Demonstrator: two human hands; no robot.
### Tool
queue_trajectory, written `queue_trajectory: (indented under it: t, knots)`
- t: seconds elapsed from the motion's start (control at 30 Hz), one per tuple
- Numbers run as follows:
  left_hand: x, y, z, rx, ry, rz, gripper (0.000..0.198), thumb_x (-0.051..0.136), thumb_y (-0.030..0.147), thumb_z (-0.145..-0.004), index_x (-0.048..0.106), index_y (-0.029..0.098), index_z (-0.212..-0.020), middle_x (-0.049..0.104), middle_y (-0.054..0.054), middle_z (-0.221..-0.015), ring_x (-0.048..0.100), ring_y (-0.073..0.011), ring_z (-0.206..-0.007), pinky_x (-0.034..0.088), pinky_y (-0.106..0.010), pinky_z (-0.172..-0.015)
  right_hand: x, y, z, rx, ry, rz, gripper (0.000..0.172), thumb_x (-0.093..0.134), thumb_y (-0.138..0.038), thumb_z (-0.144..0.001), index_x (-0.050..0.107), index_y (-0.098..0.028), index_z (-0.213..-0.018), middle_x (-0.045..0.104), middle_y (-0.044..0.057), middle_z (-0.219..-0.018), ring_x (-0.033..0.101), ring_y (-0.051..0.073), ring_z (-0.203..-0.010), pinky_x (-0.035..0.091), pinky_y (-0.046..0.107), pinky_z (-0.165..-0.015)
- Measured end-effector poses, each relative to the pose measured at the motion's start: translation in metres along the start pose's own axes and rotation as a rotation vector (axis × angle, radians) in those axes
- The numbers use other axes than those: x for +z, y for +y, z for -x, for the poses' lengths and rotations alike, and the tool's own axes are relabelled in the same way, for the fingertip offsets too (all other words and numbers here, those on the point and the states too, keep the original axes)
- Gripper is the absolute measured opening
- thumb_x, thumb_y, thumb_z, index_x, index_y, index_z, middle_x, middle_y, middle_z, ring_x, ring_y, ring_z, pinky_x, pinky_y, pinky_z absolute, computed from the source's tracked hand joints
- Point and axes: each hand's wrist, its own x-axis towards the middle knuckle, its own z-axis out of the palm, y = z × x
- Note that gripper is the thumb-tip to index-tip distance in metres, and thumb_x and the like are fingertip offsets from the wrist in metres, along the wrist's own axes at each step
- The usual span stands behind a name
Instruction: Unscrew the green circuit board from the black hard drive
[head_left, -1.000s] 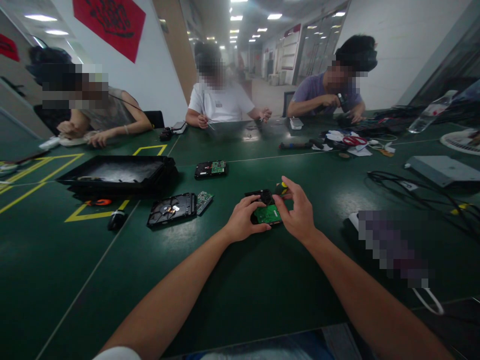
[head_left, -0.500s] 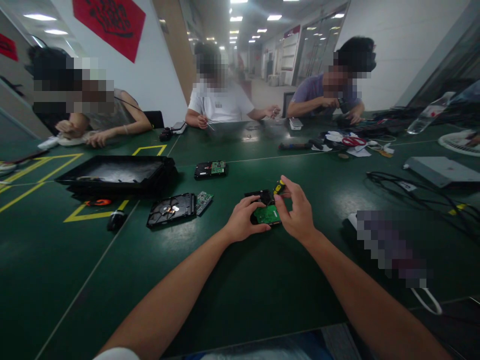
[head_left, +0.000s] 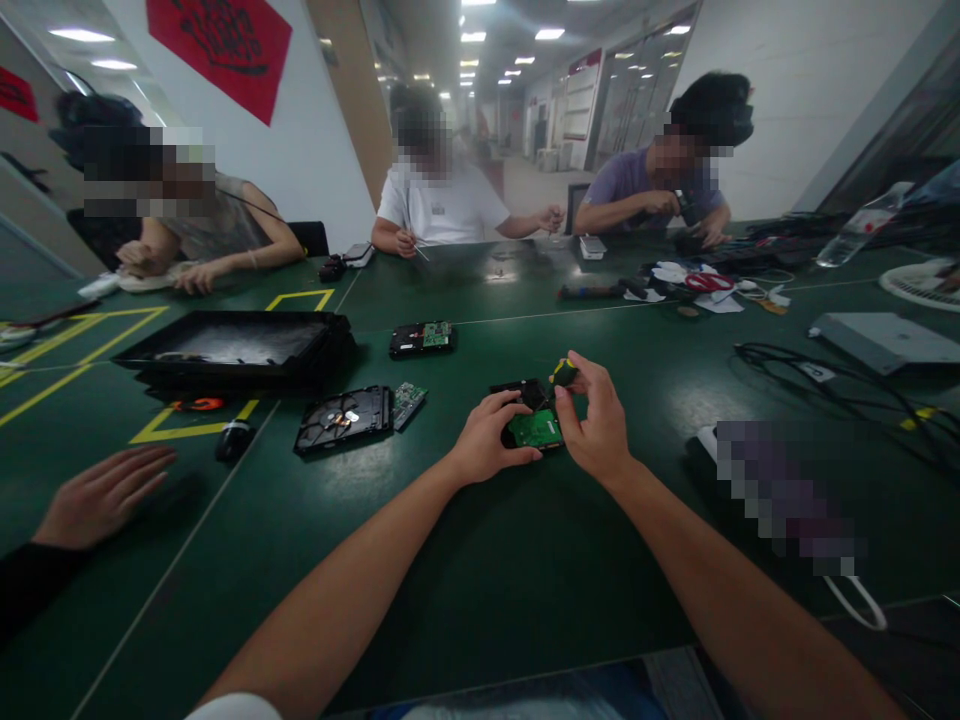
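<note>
A hard drive with a green circuit board (head_left: 538,428) lies in front of me on the dark green table. My left hand (head_left: 491,435) is closed around its left side, thumb at the near edge and fingers across the top. Between the fingertips of my right hand (head_left: 598,415) is a screwdriver with a yellow and dark handle (head_left: 562,373), held over the drive's right side. Its tip points down toward the board; whether it touches a screw I cannot make out. To the left lie an opened black drive (head_left: 343,420) and a loose circuit board (head_left: 409,405) against its edge.
Another hard drive (head_left: 421,339) lies farther back. Black trays (head_left: 232,350) are stacked at left, near a mouse (head_left: 235,440). A co-worker's hand (head_left: 109,495) rests at far left. Cables (head_left: 847,385) and a grey box (head_left: 885,340) occupy the right. Several people sit opposite.
A co-worker's hand with a dark sleeve has come in at the left. The screwdriver handle has turned slightly in my right fingers. My left hand stays on the drive.
</note>
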Motion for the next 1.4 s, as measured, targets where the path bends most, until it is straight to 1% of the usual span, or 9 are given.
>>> queue_trajectory:
  t: [0.1,0.27,0.43,0.57,0.77,0.93,1.1,1.27,1.4]
  knots:
    - [-0.0005,0.0010,0.0000,-0.003,-0.003,-0.001,0.069,0.088,0.053,-0.077,0.065,0.026,-0.136,0.053,-0.015,-0.156,0.047,-0.0377,-0.147,0.040,-0.059,-0.121,0.0009,-0.0005,0.0003,-0.010,0.024,0.010,0.055,0.060,-0.025,-0.102,0.044,-0.033,-0.155,0.058,0.013,-0.138,0.066,0.028,-0.115,0.067,0.049,-0.089]
    - [-0.0005,0.0011,-0.0004,-0.006,0.000,0.010,0.069,0.090,0.052,-0.075,0.066,0.027,-0.135,0.054,-0.014,-0.155,0.048,-0.0380,-0.147,0.040,-0.059,-0.122,-0.0005,0.0010,-0.0005,-0.009,-0.003,-0.011,0.055,0.057,-0.023,-0.102,0.044,-0.032,-0.155,0.057,0.013,-0.142,0.068,0.027,-0.113,0.067,0.049,-0.090]
    - [0.0000,0.0005,-0.0006,-0.009,-0.003,0.003,0.069,0.090,0.052,-0.075,0.066,0.027,-0.135,0.054,-0.014,-0.156,0.047,-0.0375,-0.147,0.040,-0.059,-0.122,-0.0037,0.0026,-0.0027,-0.017,0.042,0.027,0.056,0.066,-0.024,-0.098,0.049,-0.031,-0.151,0.059,0.012,-0.136,0.068,0.026,-0.109,0.068,0.045,-0.083]
    - [-0.0005,0.0007,0.0000,-0.008,-0.006,0.002,0.069,0.089,0.053,-0.077,0.065,0.026,-0.136,0.053,-0.015,-0.156,0.047,-0.0376,-0.148,0.039,-0.059,-0.122,-0.0033,-0.0004,-0.0028,-0.033,0.019,0.010,0.055,0.062,-0.022,-0.100,0.047,-0.030,-0.152,0.058,0.013,-0.137,0.068,0.025,-0.109,0.068,0.045,-0.085]
    - [-0.0010,0.0003,-0.0003,-0.005,-0.012,-0.007,0.071,0.088,0.055,-0.076,0.065,0.026,-0.136,0.053,-0.015,-0.156,0.047,-0.0381,-0.148,0.039,-0.059,-0.122,-0.0028,-0.0023,-0.0010,-0.017,0.002,-0.006,0.055,0.066,-0.024,-0.098,0.049,-0.031,-0.150,0.057,0.012,-0.134,0.068,0.023,-0.097,0.069,0.045,-0.081]
    - [-0.0006,0.0006,-0.0004,-0.018,-0.010,0.000,0.070,0.089,0.054,-0.076,0.065,0.027,-0.136,0.053,-0.014,-0.156,0.047,-0.0379,-0.147,0.039,-0.059,-0.122,-0.0011,-0.0007,-0.0001,-0.013,-0.016,-0.024,0.056,0.060,-0.023,-0.101,0.044,-0.030,-0.154,0.057,0.013,-0.140,0.069,0.026,-0.108,0.068,0.048,-0.087]
    - [0.0009,-0.0006,-0.0005,-0.012,-0.005,0.008,0.071,0.091,0.053,-0.074,0.066,0.027,-0.136,0.053,-0.013,-0.156,0.047,-0.0377,-0.147,0.039,-0.059,-0.122,0.0004,0.0004,0.0005,-0.012,0.014,-0.005,0.057,0.066,-0.024,-0.098,0.047,-0.031,-0.151,0.059,0.012,-0.136,0.070,0.025,-0.102,0.069,0.046,-0.081]
    - [0.0016,-0.0014,-0.0002,-0.009,-0.003,0.009,0.072,0.090,0.054,-0.075,0.065,0.026,-0.137,0.053,-0.014,-0.156,0.047,-0.0376,-0.147,0.039,-0.059,-0.122,0.0010,0.0016,0.0014,-0.004,-0.003,-0.037,0.058,0.062,-0.021,-0.099,0.045,-0.029,-0.153,0.060,0.013,-0.139,0.071,0.025,-0.106,0.067,0.048,-0.089]
    - [0.0007,0.0000,-0.0001,-0.013,-0.004,0.001,0.070,0.089,0.054,-0.076,0.065,0.027,-0.136,0.053,-0.014,-0.156,0.047,-0.0373,-0.148,0.039,-0.059,-0.122,0.0018,0.0015,0.0016,-0.005,0.021,-0.019,0.057,0.067,-0.024,-0.097,0.047,-0.031,-0.151,0.059,0.012,-0.137,0.069,0.025,-0.104,0.069,0.046,-0.081]
